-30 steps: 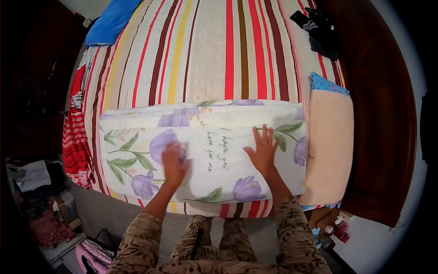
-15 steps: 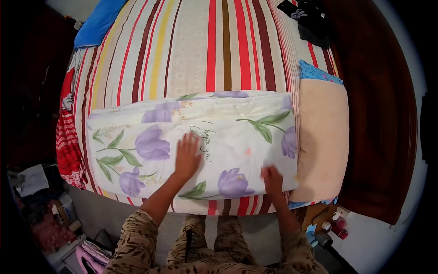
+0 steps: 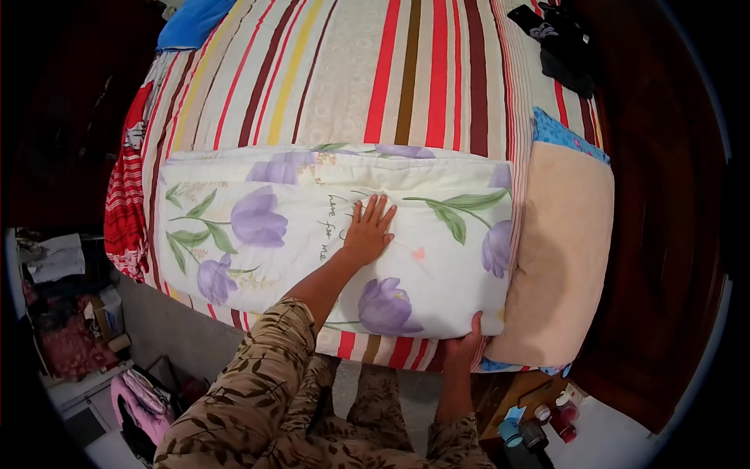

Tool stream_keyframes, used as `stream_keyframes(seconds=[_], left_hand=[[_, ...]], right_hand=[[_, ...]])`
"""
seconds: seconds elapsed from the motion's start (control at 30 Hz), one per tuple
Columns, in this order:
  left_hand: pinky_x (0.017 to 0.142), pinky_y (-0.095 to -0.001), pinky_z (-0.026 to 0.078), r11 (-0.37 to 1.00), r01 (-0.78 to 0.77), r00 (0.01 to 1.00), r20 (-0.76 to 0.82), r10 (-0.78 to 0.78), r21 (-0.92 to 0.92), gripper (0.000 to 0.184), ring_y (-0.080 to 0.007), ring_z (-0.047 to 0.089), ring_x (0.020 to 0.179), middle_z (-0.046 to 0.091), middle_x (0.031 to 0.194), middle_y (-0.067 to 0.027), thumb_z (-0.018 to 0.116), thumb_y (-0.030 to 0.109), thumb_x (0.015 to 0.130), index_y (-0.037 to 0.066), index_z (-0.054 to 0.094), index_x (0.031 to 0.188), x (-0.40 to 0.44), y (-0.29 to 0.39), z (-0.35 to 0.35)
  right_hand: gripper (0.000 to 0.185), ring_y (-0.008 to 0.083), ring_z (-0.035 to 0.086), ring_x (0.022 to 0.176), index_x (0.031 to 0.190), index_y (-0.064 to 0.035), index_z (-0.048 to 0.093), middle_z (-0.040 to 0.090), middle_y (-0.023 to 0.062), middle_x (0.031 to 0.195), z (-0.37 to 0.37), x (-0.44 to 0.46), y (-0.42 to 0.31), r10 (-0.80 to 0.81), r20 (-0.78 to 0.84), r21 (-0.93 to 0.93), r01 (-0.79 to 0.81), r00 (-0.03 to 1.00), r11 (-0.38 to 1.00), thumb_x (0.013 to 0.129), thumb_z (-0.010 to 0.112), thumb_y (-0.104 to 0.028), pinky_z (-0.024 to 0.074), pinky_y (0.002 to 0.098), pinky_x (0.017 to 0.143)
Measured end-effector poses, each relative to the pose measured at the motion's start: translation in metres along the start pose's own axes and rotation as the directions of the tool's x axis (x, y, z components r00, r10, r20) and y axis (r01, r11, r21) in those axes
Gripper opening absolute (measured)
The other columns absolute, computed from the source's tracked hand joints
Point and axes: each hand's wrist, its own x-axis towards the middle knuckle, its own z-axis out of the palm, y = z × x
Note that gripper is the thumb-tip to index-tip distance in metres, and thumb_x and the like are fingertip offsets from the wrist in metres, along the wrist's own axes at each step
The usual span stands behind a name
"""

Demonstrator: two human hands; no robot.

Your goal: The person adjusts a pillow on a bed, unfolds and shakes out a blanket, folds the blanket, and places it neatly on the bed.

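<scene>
A folded white cloth (image 3: 312, 266) with purple tulips, green leaves and handwriting lies across the near end of the bed. My left hand (image 3: 369, 232) rests flat on its middle, over part of the writing, with the fingers spread. At the cloth's near right corner is my right hand (image 3: 464, 341), its thumb on top of the edge and its fingers hidden beneath the cloth.
Under the cloth is a striped bedspread (image 3: 336, 78). A peach pillow (image 3: 562, 250) lies to the right, black items (image 3: 564, 47) at the far right, a blue cushion (image 3: 190, 23) far left. Red fabric (image 3: 125, 211) hangs on the left. Bottles (image 3: 533, 434) stand low right.
My left hand has moved right across the cloth and lies flat. My right hand has gone down to the near right corner, with its fingers now under the edge. The view has shifted.
</scene>
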Motion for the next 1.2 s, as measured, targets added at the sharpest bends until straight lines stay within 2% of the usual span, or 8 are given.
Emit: stream_keyframes(seconds=[0.27, 0.5, 0.6, 0.73, 0.97, 1.03, 1.07, 1.2], left_hand=[[0.105, -0.0379, 0.03, 0.601, 0.119, 0.953, -0.08, -0.293, -0.79, 0.053, -0.0344, 0.031, 0.129, 0.041, 0.134, -0.0141, 0.058, 0.003, 0.078, 0.006, 0.042, 0.129, -0.054, 0.011, 0.027], [0.107, -0.0331, 0.024, 0.63, 0.04, 0.979, -0.097, -0.182, -0.776, 0.044, -0.0263, 0.028, 0.133, 0.033, 0.141, -0.0133, 0.05, 0.013, 0.087, 0.008, 0.042, 0.13, -0.064, 0.0, -0.006], [0.106, -0.0335, 0.025, -0.468, 0.102, 0.843, 0.326, -0.427, -0.878, 0.044, -0.0254, 0.032, 0.129, 0.033, 0.139, -0.0135, 0.043, 0.026, 0.091, 0.009, 0.041, 0.131, -0.098, -0.016, -0.041], [0.101, -0.0347, 0.032, -0.84, -0.131, 0.767, 0.483, -0.422, -0.526, 0.049, -0.0237, 0.04, 0.121, 0.041, 0.132, -0.0131, 0.043, 0.037, 0.09, 0.007, 0.043, 0.129, -0.206, -0.085, -0.059], [0.096, -0.0355, 0.039, -0.804, 0.104, 0.762, 0.567, -0.314, -0.586, 0.062, -0.0249, 0.049, 0.114, 0.051, 0.125, -0.013, 0.038, 0.053, 0.09, 0.004, 0.043, 0.127, -0.31, -0.201, -0.077], [0.098, -0.0362, 0.037, -0.562, 0.448, 0.676, 0.674, -0.296, -0.696, 0.061, -0.0281, 0.049, 0.116, 0.05, 0.126, -0.0144, 0.039, 0.051, 0.09, 0.002, 0.042, 0.127, -0.3, -0.228, -0.055], [0.094, -0.0384, 0.039, 0.034, 0.609, 0.677, 0.496, -0.544, -0.793, 0.061, -0.0321, 0.052, 0.111, 0.053, 0.121, -0.0193, 0.044, 0.046, 0.089, 0.0, 0.039, 0.129, -0.29, -0.235, -0.044], [0.086, -0.0407, 0.042, 0.337, 0.738, 0.596, 0.332, -0.731, -0.584, 0.065, -0.0368, 0.054, 0.104, 0.055, 0.114, -0.0252, 0.053, 0.043, 0.085, -0.001, 0.036, 0.129, -0.245, -0.196, -0.1]], right_hand=[[0.048, 0.0211, 0.047, 0.113, 0.127, 0.0013, 0.041, 0.048, 0.0092, 0.124, 0.063, -0.036, -0.017, -0.301, 0.15, -0.401, 0.336, 0.942, 0.852, 0.084, 0.061, -0.008, 0.0388, 0.0347, 0.097], [0.074, 0.0237, 0.045, 0.115, 0.131, 0.0012, 0.032, 0.041, 0.0146, 0.129, 0.194, -0.118, 0.053, -0.01, 0.64, -0.747, 0.626, 0.768, 0.226, 0.069, 0.072, -0.002, 0.0392, 0.0338, 0.095], [0.086, 0.0312, 0.029, 0.131, 0.136, 0.0009, 0.028, 0.028, 0.02, 0.14, 0.228, -0.129, 0.115, -0.003, 0.961, -0.257, 0.891, 0.278, 0.374, 0.066, 0.076, -0.013, 0.0271, 0.0477, 0.104], [0.036, 0.0321, 0.02, 0.135, 0.096, 0.0001, 0.053, 0.027, 0.0183, 0.143, 0.243, -0.159, 0.18, 0.536, 0.838, -0.104, 0.994, 0.104, -0.03, 0.065, 0.066, -0.014, 0.0115, 0.0609, 0.104], [0.075, 0.0271, 0.01, 0.137, 0.131, -0.0115, 0.042, 0.021, 0.0096, 0.146, 0.171, -0.119, 0.296, 0.826, 0.526, 0.016, 0.968, 0.204, -0.249, 0.071, 0.066, -0.049, 0.0061, 0.067, 0.101], [0.073, 0.0271, 0.013, 0.137, 0.129, -0.0101, 0.045, 0.026, 0.0101, 0.144, 0.177, -0.117, 0.299, 0.83, 0.508, -0.088, 0.972, 0.231, -0.217, 0.071, 0.065, -0.05, 0.0061, 0.0668, 0.101], [0.061, 0.0293, 0.028, 0.131, 0.121, -0.0078, 0.051, 0.039, 0.0124, 0.135, 0.186, -0.116, 0.291, 0.796, 0.556, -0.181, 0.969, 0.24, -0.166, 0.073, 0.068, -0.041, 0.0148, 0.0627, 0.101], [0.051, 0.034, 0.04, 0.121, 0.116, -0.0069, 0.053, 0.046, 0.0172, 0.124, 0.25, -0.088, 0.259, 0.326, 0.916, -0.133, 0.942, 0.236, -0.307, 0.07, 0.07, -0.02, 0.0254, 0.0545, 0.098]])
